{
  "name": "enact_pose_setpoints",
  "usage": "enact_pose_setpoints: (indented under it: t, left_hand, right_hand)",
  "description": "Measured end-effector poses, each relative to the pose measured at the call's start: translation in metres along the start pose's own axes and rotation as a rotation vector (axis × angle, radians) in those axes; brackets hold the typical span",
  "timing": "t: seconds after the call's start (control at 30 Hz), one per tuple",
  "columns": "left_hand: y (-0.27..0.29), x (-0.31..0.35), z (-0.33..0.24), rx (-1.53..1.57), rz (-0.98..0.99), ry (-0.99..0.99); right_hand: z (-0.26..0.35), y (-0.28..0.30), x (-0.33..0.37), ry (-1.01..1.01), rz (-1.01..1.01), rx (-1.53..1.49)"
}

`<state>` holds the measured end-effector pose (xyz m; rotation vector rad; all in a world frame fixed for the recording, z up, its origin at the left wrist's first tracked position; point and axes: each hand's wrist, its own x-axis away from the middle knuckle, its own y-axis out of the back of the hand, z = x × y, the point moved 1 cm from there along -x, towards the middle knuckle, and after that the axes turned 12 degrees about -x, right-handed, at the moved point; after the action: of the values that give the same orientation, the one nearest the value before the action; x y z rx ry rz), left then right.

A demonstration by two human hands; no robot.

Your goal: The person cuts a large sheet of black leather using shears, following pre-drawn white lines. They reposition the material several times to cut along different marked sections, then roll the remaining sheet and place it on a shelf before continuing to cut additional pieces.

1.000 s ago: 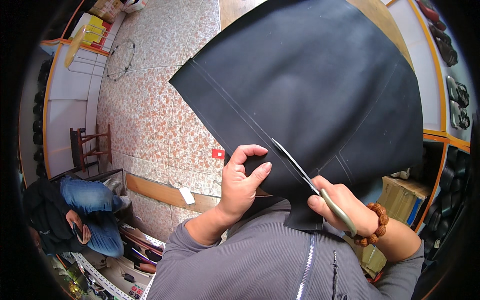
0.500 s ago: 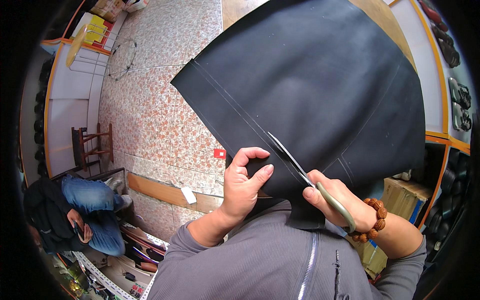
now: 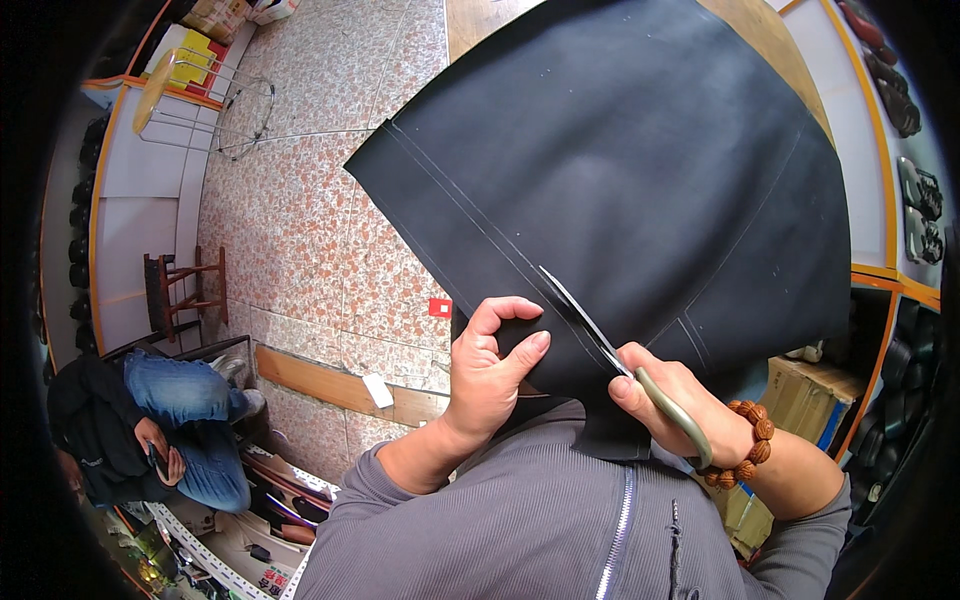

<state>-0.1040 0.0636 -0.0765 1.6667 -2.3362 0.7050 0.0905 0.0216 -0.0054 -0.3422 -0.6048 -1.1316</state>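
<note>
A large black leather-like sheet (image 3: pixel 610 170) with thin pale marking lines spreads out before me, its near edge close to my body. My left hand (image 3: pixel 489 362) is closed on its near left edge, fingers curled over and thumb on top. In my right hand (image 3: pixel 668 391) is a pair of scissors (image 3: pixel 584 322) with pale green handles. One blade lies over the sheet, its tip pointing away and to the left beside a marked line. The other blade is mostly hidden. A strip of the sheet hangs against my front, below the scissors.
At the lower left a seated person (image 3: pixel 180 400) holds a dark object. Beyond are a dark wooden stool (image 3: pixel 185 292) and a round-topped stool (image 3: pixel 150 95). A cardboard box (image 3: pixel 805 400) stands at my right, near shelves (image 3: pixel 900 390). A wooden table (image 3: pixel 490 22) shows behind the sheet.
Both hands, the scissors and the sheet have shifted very slightly to the right. The grips look the same.
</note>
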Motion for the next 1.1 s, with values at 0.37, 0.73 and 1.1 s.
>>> enact_pose_setpoints:
  t: [0.37, 0.73, 1.1]
  left_hand:
    - [0.003, 0.000, 0.001, -0.020, 0.006, 0.021]
    - [0.004, 0.000, 0.003, 0.007, 0.006, 0.019]
    - [0.005, -0.001, -0.002, 0.006, -0.048, -0.022]
  right_hand:
    - [0.001, 0.000, 0.001, -0.013, -0.020, -0.026]
    - [0.002, -0.001, 0.002, -0.078, -0.059, -0.038]
    - [-0.005, 0.000, 0.010, -0.065, -0.040, 0.002]
